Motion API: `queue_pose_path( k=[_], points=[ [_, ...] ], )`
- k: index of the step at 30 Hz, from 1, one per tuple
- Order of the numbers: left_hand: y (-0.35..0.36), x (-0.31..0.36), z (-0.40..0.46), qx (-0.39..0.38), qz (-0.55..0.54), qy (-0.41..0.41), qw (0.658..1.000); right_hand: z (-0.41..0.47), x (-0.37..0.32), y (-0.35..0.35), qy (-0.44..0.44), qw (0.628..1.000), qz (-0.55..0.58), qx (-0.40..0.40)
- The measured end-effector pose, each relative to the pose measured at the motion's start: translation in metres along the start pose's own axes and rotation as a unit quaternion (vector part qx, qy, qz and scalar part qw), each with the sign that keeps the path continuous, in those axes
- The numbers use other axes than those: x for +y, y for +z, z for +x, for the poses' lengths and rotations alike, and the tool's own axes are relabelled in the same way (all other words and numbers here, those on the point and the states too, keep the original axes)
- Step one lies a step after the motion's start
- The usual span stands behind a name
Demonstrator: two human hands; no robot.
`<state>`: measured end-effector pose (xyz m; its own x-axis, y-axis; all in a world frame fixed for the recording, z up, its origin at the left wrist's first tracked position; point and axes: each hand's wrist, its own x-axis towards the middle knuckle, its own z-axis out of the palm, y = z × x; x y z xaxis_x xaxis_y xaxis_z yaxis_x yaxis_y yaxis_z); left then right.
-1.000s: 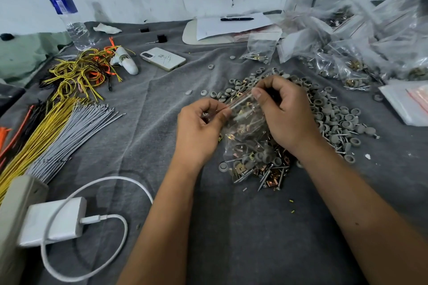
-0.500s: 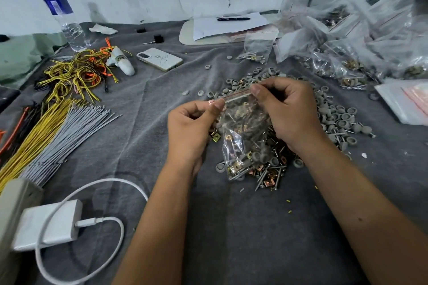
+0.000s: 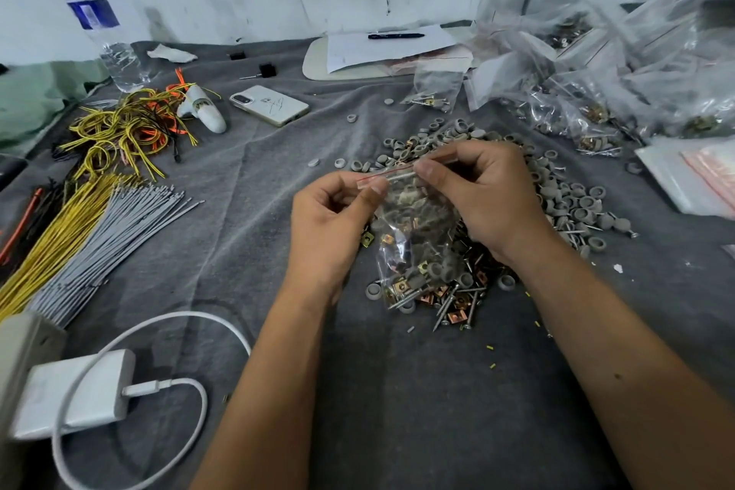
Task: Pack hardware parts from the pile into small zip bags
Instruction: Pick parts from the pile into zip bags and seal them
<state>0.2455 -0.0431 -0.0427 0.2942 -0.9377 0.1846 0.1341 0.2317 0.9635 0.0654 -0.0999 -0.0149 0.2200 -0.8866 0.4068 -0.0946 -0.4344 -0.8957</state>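
Left hand [image 3: 330, 219]: thumb and forefinger pinch the left end of the zip strip; the other fingers are curled underneath.
Right hand [image 3: 489, 195]: thumb and forefinger pinch the strip further right, the thumb on the near side; the rest of the fingers curl behind the bag's top.
Zip bag [image 3: 413, 239]: small, clear and crinkled, with a red line along its top strip; held up between both hands, hanging just above the pile. Its lower half bulges with grey caps, brass-coloured clips and screws. Whether the strip is fully pressed closed cannot be told.
Pile of parts [image 3: 449, 290]: directly under and beside the bag on the worktop; copper and brass clips, long screws and grey round caps mixed together.
Grey caps [image 3: 568, 203]: a wider scatter behind and to the right of the hands, a few strays to the left.
Worktop [image 3: 397, 390]: covered with a grey cloth.
Filled bags [image 3: 596, 91]: a heap of clear bags with hardware at far right.
Empty bags [image 3: 692, 179]: flat stack with red strips at the right edge.
Wires [image 3: 99, 235]: grey and yellow bundles at left, looped yellow and orange ones behind.
Phone [image 3: 270, 105]: face down, beyond the wires.
Charger [image 3: 79, 390]: white block with cable, near left.
Bottle [image 3: 103, 24]: far left corner.
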Motion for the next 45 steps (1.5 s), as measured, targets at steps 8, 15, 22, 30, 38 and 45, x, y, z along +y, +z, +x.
queue_pose_path(
  k=[8, 15, 22, 30, 38, 45],
  points=[
    [0.0007, 0.0002, 0.0009, -0.007, 0.002, 0.035, 0.999, -0.0039, -0.0047, 0.0036, -0.026, 0.999, -0.013, -0.014],
    [0.0023, 0.0016, -0.0002, -0.013, 0.047, 0.065, 0.997, -0.0043, -0.006, 0.0053, -0.022, 0.999, -0.017, -0.042],
    [0.0079, -0.0013, -0.002, -0.03, 0.099, 0.07, 0.992, -0.0047, -0.0038, 0.005, -0.008, 0.998, -0.036, -0.06],
    [0.0075, 0.0015, -0.0027, 0.004, 0.125, 0.085, 0.989, -0.0053, -0.0008, 0.0086, 0.007, 0.998, -0.038, -0.053],
    [0.0088, 0.0039, -0.0055, -0.005, 0.108, 0.069, 0.992, -0.0049, -0.0046, 0.0052, -0.025, 0.997, -0.044, -0.051],
    [0.0051, 0.0038, -0.0043, 0.006, 0.122, 0.062, 0.991, -0.0066, -0.0057, 0.0072, -0.035, 0.993, -0.091, -0.061]
  ],
)
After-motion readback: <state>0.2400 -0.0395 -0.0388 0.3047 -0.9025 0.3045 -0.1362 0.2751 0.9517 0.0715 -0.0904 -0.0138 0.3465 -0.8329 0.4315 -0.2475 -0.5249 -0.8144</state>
